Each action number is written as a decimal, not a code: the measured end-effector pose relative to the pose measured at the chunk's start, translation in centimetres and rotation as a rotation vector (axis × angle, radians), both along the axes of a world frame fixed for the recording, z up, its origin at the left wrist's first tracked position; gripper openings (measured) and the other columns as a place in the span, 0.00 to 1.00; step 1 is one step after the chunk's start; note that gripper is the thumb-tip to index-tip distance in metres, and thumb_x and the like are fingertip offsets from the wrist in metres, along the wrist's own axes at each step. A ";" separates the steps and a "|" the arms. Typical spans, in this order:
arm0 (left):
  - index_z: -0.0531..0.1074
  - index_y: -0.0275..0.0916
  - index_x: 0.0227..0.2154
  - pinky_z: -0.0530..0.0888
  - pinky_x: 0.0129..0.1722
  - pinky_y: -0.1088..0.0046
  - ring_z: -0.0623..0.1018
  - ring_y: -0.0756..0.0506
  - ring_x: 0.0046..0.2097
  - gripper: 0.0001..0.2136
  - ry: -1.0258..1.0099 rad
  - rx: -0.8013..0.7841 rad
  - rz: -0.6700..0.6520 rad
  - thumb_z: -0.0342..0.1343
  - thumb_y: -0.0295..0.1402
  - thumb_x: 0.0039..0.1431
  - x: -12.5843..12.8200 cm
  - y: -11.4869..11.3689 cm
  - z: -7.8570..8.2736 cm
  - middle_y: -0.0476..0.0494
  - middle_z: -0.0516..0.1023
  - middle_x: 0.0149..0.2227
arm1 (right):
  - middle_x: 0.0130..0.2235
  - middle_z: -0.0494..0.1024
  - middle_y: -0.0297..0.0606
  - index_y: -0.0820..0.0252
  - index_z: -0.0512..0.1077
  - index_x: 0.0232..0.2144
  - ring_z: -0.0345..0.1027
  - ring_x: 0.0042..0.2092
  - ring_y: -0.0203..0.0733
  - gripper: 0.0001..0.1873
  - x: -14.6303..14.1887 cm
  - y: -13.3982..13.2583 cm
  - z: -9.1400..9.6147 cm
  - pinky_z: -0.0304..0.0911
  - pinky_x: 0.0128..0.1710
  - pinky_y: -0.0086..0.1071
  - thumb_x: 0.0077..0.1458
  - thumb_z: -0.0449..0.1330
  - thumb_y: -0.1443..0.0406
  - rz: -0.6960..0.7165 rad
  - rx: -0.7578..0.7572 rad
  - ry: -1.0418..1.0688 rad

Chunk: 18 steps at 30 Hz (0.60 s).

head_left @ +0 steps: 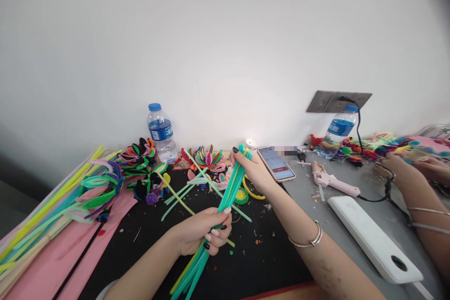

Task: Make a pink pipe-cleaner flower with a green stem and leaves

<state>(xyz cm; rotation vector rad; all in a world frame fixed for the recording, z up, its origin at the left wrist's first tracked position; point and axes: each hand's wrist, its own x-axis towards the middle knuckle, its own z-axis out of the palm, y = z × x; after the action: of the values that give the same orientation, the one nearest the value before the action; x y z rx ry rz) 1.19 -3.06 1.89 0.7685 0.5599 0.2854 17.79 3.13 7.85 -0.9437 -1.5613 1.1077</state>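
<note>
A bundle of teal pipe cleaners (228, 192) slants over the black mat (246, 267). My left hand (206, 230) is wrapped round the bundle's lower part. My right hand (251, 168) pinches its upper ends, near a yellow and green ring (242, 195). Loose light-green and yellow pipe cleaners (183, 194) lie crossed on the mat behind the bundle.
Finished pipe-cleaner flowers (138, 154) and a water bottle (161, 133) stand at the back. A stack of long pipe cleaners (42, 215) lies left on pink paper. Right are a phone (276, 163), pink glue gun (330, 180), white power bank (372, 239) and another person's arms (415, 178).
</note>
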 end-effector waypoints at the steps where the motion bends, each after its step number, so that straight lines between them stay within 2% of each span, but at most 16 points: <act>1: 0.57 0.39 0.24 0.49 0.15 0.83 0.46 0.57 0.16 0.16 -0.007 0.018 0.011 0.48 0.47 0.56 0.0 0.0 -0.1 0.58 0.53 0.17 | 0.22 0.61 0.29 0.62 0.64 0.22 0.55 0.24 0.32 0.17 -0.1 -0.1 0.5 0.53 0.25 0.26 0.56 0.50 0.56 -0.014 0.039 -0.057; 4: 0.57 0.40 0.24 0.54 0.15 0.80 0.49 0.57 0.14 0.16 -0.009 0.080 0.052 0.45 0.48 0.57 0.0 0.1 -0.5 0.58 0.53 0.16 | 0.24 0.63 0.30 0.62 0.64 0.24 0.57 0.27 0.33 0.15 -0.5 -0.4 1.6 0.54 0.28 0.27 0.58 0.50 0.59 -0.068 0.221 -0.207; 6: 0.56 0.40 0.23 0.52 0.15 0.81 0.47 0.57 0.15 0.16 -0.040 0.069 0.100 0.46 0.46 0.58 0.0 0.3 -0.8 0.59 0.51 0.15 | 0.25 0.63 0.31 0.61 0.63 0.23 0.57 0.28 0.33 0.14 -0.8 -0.9 2.0 0.54 0.30 0.28 0.59 0.49 0.62 -0.107 0.342 -0.302; 9: 0.55 0.39 0.21 0.46 0.14 0.81 0.44 0.57 0.16 0.15 -0.143 -0.057 0.156 0.48 0.41 0.57 -0.1 0.8 -1.2 0.58 0.48 0.16 | 0.26 0.62 0.32 0.61 0.63 0.23 0.58 0.29 0.34 0.14 -1.3 -1.7 2.3 0.54 0.31 0.28 0.59 0.48 0.65 -0.136 0.487 -0.394; 12: 0.55 0.38 0.20 0.45 0.15 0.80 0.45 0.56 0.16 0.13 -0.262 -0.180 0.163 0.48 0.41 0.52 -0.3 1.3 -1.3 0.57 0.48 0.17 | 0.28 0.62 0.33 0.61 0.63 0.23 0.58 0.30 0.35 0.13 -1.7 -2.7 2.5 0.55 0.32 0.28 0.60 0.47 0.66 -0.129 0.578 -0.441; 15: 0.56 0.38 0.19 0.46 0.15 0.80 0.47 0.56 0.16 0.17 -0.323 -0.237 0.205 0.46 0.46 0.50 -0.4 1.5 -1.2 0.56 0.49 0.17 | 0.30 0.63 0.35 0.60 0.63 0.26 0.58 0.32 0.36 0.11 -2.0 -3.9 2.5 0.56 0.32 0.29 0.60 0.47 0.67 -0.104 0.630 -0.499; 18: 0.57 0.38 0.18 0.45 0.14 0.80 0.47 0.57 0.15 0.22 -0.263 -0.251 0.339 0.45 0.53 0.51 -0.3 1.5 -1.1 0.57 0.49 0.15 | 0.32 0.64 0.38 0.61 0.65 0.31 0.58 0.33 0.37 0.08 -2.4 -5.2 2.1 0.56 0.32 0.29 0.58 0.47 0.69 -0.003 0.699 -0.597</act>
<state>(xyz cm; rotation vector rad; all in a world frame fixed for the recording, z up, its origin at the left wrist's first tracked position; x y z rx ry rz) 0.84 -1.54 0.78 0.3822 0.4636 0.6082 15.43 -2.10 9.92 -0.8072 -2.2119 0.2015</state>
